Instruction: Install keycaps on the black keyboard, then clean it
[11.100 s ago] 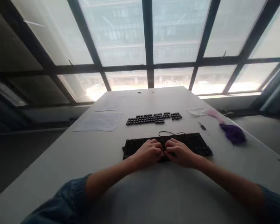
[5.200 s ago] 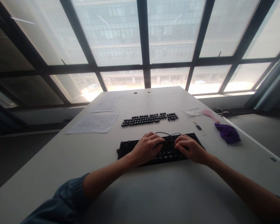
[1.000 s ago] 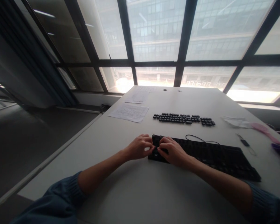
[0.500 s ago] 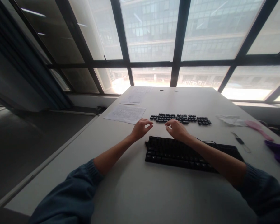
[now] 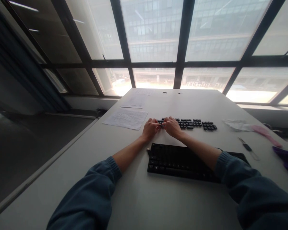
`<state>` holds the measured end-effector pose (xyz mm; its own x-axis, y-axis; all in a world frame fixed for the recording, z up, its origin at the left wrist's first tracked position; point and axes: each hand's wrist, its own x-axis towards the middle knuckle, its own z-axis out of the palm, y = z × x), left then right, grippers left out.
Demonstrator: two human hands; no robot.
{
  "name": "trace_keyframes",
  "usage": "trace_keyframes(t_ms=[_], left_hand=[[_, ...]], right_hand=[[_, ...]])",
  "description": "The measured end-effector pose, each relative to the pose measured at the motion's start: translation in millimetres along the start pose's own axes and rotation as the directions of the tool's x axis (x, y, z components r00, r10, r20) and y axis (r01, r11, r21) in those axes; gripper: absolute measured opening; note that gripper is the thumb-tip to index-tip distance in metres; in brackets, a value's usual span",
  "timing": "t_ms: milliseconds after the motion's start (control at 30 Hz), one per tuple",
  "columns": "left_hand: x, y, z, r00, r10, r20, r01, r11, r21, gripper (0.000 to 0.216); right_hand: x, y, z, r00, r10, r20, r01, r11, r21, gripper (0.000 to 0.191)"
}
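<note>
Loose black keycaps [image 5: 197, 123] lie in rows on the white table, beyond a black keyboard [image 5: 175, 156]. At the left end of these rows, my left hand [image 5: 150, 129] has its fingers curled and pinched on a small keycap. My right hand [image 5: 172, 127] is close beside it, thumb and fingers also pinched at the keycaps, partly covering them. Which keycap each hand grips is too small to tell. My right forearm passes over the keyboard, whose key area looks dark and largely bare, with some keys along its near left edge.
Printed sheets [image 5: 126, 118] lie left of the keycaps. A USB plug [image 5: 148, 150] sits at the keyboard's left corner. To the right are a tool with a dark handle and wire loop [image 5: 247, 147], a white cloth or tissue [image 5: 236, 124], a pink brush-like item [image 5: 265, 133] and purple fabric [image 5: 286, 158].
Both hands have moved forward to the left end of the keycap rows and come closer together. Their fingers, apart from the keycaps before, are now down on them.
</note>
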<state>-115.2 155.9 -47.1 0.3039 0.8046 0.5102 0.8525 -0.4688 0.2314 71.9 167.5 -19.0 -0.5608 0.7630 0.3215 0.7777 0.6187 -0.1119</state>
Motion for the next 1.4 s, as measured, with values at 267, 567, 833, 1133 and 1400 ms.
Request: trace_keyframes(t_ms=[267, 567, 833, 1133, 1400], left_hand=[[-1.6, 0.7, -0.4, 0.998, 0.064, 0.001, -0.064, 0.996, -0.06, 0.011], [-17.0, 18.2, -34.3, 0.995, -0.073, -0.072, 0.042, 0.933, -0.358, 0.006], [-76.7, 64.1, -81.2, 0.983, -0.047, 0.178, 0.144, 0.799, -0.584, 0.009], [-98.2, 86.7, -92.1, 0.961, 0.077, 0.265, 0.105, 0.786, -0.609, 0.006], [-100.5, 86.5, -88.3, 0.965, 0.111, 0.24, 0.048, 0.82, -0.57, 0.007]], right_hand=[[2.1, -3.3, -0.8, 0.997, -0.076, 0.013, 0.076, 0.997, -0.005, 0.022], [-44.2, -19.7, -23.0, 0.984, 0.069, -0.166, -0.008, 0.939, 0.345, 0.005], [-127.2, -51.9, -52.2, 0.989, 0.127, -0.072, -0.05, 0.758, 0.65, 0.008], [-144.3, -65.2, -48.9, 0.99, 0.138, 0.003, -0.097, 0.679, 0.728, 0.01], [-146.3, -65.0, -42.1, 0.995, 0.095, -0.017, -0.057, 0.717, 0.695, 0.01]])
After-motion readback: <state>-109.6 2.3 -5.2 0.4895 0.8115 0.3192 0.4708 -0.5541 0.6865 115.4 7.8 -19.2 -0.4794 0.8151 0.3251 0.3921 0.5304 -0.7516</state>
